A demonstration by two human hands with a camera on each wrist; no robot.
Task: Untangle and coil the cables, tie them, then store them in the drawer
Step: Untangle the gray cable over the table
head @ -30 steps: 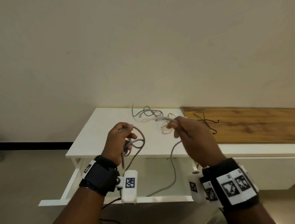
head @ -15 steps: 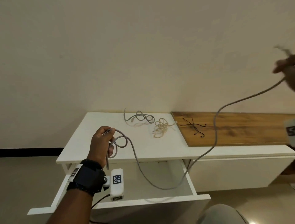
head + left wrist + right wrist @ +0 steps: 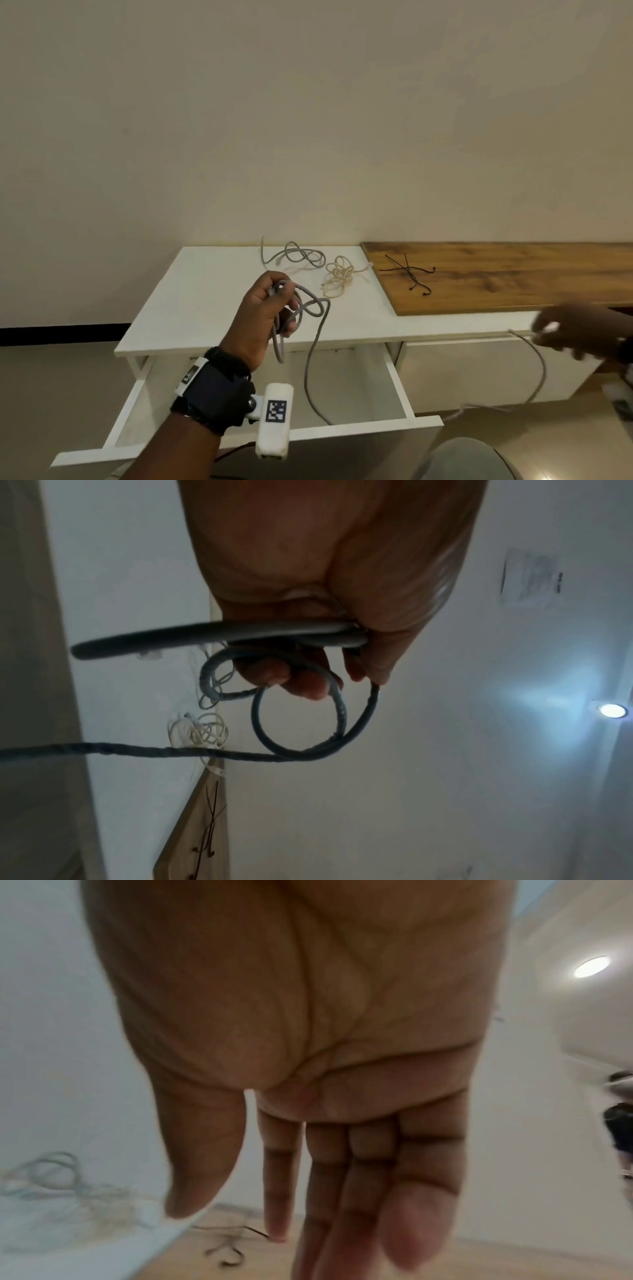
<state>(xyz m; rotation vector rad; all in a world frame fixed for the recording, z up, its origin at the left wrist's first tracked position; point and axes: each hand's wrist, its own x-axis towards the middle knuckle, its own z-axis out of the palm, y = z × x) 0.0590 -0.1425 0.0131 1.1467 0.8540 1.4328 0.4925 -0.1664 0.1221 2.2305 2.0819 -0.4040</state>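
While the left hand grips grey cable loops at centre frame, the slack trails lower right toward the blurred right hand.
Left wrist view: curled fingers clamp the loops, the tail leaving left. Right wrist view: fingers straight, palm empty; whether it touches the cable I cannot tell.

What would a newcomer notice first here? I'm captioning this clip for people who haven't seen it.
The left hand above the open drawer grips loops of a grey cable, whose slack sags into the drawer and runs right toward the blurred right hand. Behind, a second grey cable and a cream cable lie tangled on the white top.
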